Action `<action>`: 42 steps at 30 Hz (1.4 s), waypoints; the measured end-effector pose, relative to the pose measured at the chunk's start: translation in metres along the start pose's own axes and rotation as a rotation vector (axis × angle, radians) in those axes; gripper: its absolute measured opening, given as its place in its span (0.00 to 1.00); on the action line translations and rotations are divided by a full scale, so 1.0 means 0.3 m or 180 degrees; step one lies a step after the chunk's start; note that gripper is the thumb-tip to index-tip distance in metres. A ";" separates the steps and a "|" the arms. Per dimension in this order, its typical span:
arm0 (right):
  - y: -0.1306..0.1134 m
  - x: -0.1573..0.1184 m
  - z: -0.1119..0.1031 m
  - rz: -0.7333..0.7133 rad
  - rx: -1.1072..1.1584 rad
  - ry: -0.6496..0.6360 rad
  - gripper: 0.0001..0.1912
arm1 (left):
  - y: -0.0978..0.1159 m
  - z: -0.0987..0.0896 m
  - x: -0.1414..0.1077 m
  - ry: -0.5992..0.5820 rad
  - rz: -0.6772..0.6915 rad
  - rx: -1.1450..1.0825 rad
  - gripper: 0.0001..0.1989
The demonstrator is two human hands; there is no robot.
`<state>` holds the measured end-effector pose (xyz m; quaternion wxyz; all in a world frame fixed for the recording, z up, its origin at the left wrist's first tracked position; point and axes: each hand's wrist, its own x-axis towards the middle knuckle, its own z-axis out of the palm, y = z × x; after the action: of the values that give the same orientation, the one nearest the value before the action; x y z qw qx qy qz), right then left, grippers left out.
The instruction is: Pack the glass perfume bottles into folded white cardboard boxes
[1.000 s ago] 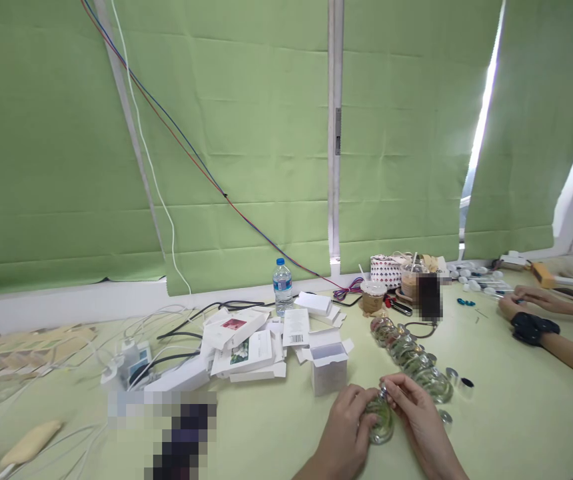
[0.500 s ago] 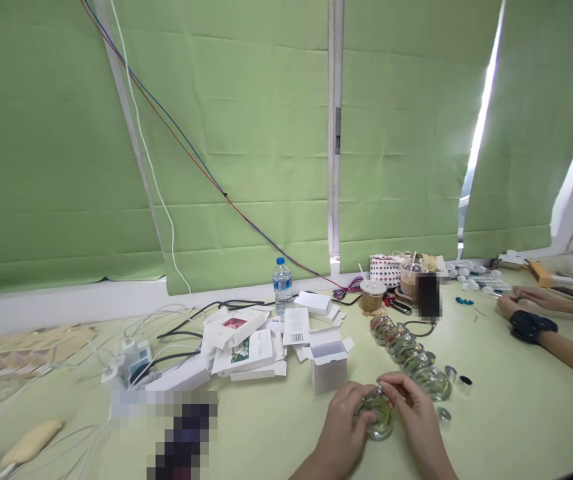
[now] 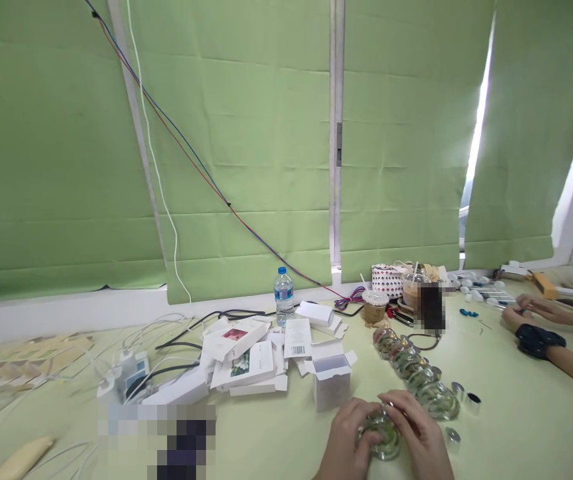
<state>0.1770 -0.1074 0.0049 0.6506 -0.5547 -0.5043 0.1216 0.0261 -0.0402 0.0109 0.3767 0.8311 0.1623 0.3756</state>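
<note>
Near the front edge of the view, my left hand (image 3: 349, 437) is wrapped round the left side of a round clear glass item (image 3: 385, 437) with green inside. At its top, the fingers of my right hand (image 3: 416, 430) pinch a small silvery part, mostly covered by the fingertips. Just beyond my right hand, a row of similar glass items (image 3: 416, 373) runs back across the table. Beside that row are small silvery caps (image 3: 452, 437), one of them dark inside.
An open white box (image 3: 331, 390) stands left of my hands, with a pile of flattened white boxes (image 3: 246, 363) behind it. Further back are a water bottle (image 3: 284, 297) and a drink cup (image 3: 374, 308). Another person's hands (image 3: 529, 312) work at the far right.
The whole view has shifted slightly, so the table things sit lower. My right hand's fingers have closed further over the top of the glass item.
</note>
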 end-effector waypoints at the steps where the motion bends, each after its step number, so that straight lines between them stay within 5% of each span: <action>1: -0.003 -0.002 0.001 -0.0132 -0.0076 -0.0029 0.14 | 0.001 0.001 0.001 0.0017 -0.0013 -0.0042 0.14; 10: -0.012 -0.024 0.019 -0.0649 -0.0381 -0.0177 0.11 | -0.002 0.023 -0.002 0.0088 -0.0618 -0.0172 0.15; 18: -0.021 -0.022 0.006 -0.0810 -0.0709 -0.0099 0.15 | 0.028 0.013 0.001 0.0077 -0.0705 -0.0187 0.18; 27: 0.071 -0.072 -0.214 -0.0815 -0.1867 0.0634 0.16 | 0.019 0.020 -0.003 0.0136 -0.0822 -0.0164 0.20; 31: 0.149 -0.104 -0.280 -0.0435 -0.2336 0.0472 0.20 | 0.019 0.023 -0.002 0.0130 -0.0827 -0.0160 0.19; 36: 0.157 -0.101 -0.243 -0.0001 -0.1635 0.0229 0.18 | 0.016 0.027 -0.007 0.0130 -0.0805 -0.0119 0.19; 42: -0.009 -0.027 -0.114 0.1141 0.0632 0.0238 0.25 | 0.021 0.024 -0.004 0.0174 -0.0715 -0.0151 0.19</action>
<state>0.1993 -0.1347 0.0071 0.6882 -0.5728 -0.3585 0.2639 0.0307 -0.0487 0.0119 0.4314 0.7879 0.2558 0.3573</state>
